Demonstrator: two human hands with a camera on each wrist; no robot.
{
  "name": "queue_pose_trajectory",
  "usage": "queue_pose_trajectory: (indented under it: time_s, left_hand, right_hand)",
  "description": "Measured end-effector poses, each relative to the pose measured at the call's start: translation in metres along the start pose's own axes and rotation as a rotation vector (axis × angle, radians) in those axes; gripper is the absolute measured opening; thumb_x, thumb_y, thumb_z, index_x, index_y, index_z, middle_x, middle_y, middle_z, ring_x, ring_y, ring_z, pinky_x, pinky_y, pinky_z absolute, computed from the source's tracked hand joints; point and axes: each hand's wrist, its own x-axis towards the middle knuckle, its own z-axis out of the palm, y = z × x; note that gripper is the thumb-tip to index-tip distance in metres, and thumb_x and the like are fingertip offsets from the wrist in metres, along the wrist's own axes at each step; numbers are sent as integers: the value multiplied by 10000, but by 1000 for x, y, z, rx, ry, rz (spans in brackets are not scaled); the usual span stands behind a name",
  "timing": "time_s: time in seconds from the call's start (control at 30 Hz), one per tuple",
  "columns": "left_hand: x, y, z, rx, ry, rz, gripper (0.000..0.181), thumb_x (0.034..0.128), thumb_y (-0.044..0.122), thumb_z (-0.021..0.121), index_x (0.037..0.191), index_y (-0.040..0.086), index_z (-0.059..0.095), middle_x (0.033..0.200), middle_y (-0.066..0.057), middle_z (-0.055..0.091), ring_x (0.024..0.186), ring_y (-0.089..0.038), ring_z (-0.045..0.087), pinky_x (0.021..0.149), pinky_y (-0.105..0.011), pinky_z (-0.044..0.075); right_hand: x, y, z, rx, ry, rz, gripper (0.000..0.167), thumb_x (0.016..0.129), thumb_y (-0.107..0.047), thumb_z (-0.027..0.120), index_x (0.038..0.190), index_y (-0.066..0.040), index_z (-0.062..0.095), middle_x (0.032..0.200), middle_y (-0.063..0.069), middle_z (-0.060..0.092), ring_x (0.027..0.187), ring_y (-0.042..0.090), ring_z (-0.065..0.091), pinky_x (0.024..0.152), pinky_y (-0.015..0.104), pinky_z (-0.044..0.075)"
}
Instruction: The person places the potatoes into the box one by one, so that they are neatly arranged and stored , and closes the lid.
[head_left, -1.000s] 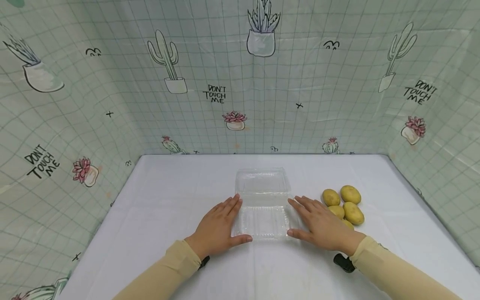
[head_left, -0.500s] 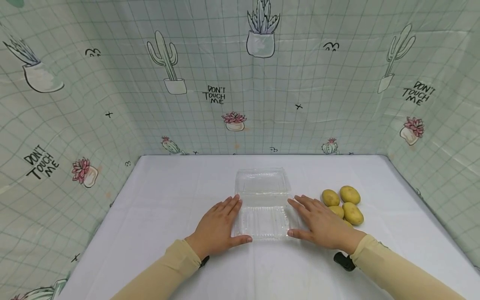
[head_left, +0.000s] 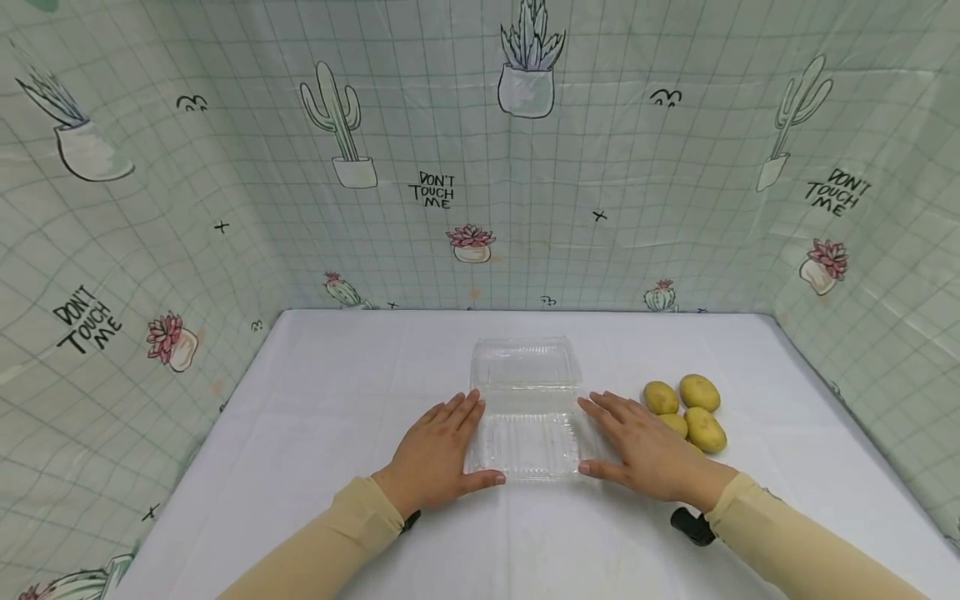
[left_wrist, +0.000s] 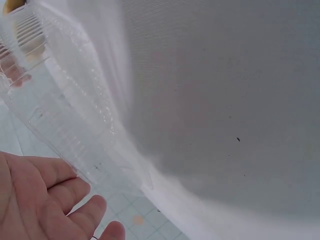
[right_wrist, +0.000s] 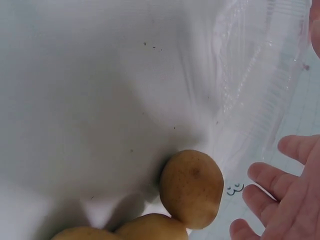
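Note:
A clear plastic clamshell box (head_left: pixel 528 446) lies unfolded on the white table, its lid (head_left: pixel 525 365) laid back away from me. Along the box's left side rests my left hand (head_left: pixel 438 454), fingers extended and thumb at the front corner. My right hand (head_left: pixel 645 450) mirrors it at the right side, fingers straight and spread. Neither hand is curled round anything. In the left wrist view the fingertips (left_wrist: pixel 77 187) are close to the clear plastic. Several yellow potatoes (head_left: pixel 705 429) sit just beyond my right hand, which partly hides them; one potato (right_wrist: pixel 192 190) shows large in the right wrist view.
A white cloth covers the table (head_left: pixel 337 358). Behind and on both sides hangs a pale green grid curtain (head_left: pixel 517 183) printed with cacti. A black wrist-worn device (head_left: pixel 692 527) shows under the right sleeve.
The head view has shifted very slightly. Both hands, the clamshell box and the potatoes keep their places.

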Motion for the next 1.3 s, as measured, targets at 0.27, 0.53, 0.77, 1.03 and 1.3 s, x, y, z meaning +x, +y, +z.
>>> queue_pose_trajectory:
  time_s: [0.27, 0.53, 0.77, 1.03, 1.3]
  left_hand:
    - [2, 0, 0, -15, -16, 1, 1021, 894, 782, 431, 1530, -13, 348, 1594, -151, 301, 1456, -299, 290, 1162, -427, 268]
    - [2, 0, 0, -39, -35, -5, 1024, 898, 778, 426, 1538, -15, 326, 1601, -157, 281, 1464, -299, 272, 1170, -431, 249]
    - [2, 0, 1, -48, -24, -2, 1016, 901, 771, 434, 1533, -19, 336, 1597, -159, 289, 1459, -302, 283, 1165, -430, 261]
    - [1, -2, 3, -45, -4, 10, 1028, 897, 784, 415, 1526, -26, 345, 1589, -167, 304, 1449, -308, 304, 1157, -436, 277]
    - [2, -1, 2, -37, -8, 10, 1025, 897, 781, 421, 1529, -23, 341, 1590, -167, 303, 1452, -309, 297, 1158, -438, 274]
  right_hand:
    - [-15, 7, -11, 17, 86, 31, 800, 928, -610, 599, 1521, -110, 404, 1496, 128, 439, 1305, 355, 484, 1000, 548, 446]
    - [-44, 27, -20, -4, 171, 119, 680, 898, -458, 732, 1446, -126, 504, 1355, 155, 542, 1139, 369, 585, 746, 562, 544]
    - [-63, 42, -17, -32, 151, 181, 689, 893, -403, 754, 1466, -133, 483, 1371, 180, 510, 1174, 407, 560, 709, 584, 544]
    - [-75, 47, -11, -57, 159, 238, 677, 855, -392, 792, 1409, -111, 522, 1331, 159, 539, 1137, 405, 575, 629, 544, 546]
    - [-84, 47, -2, -51, 184, 287, 556, 819, -327, 821, 1257, -66, 600, 1191, 155, 599, 924, 318, 648, 596, 483, 540]
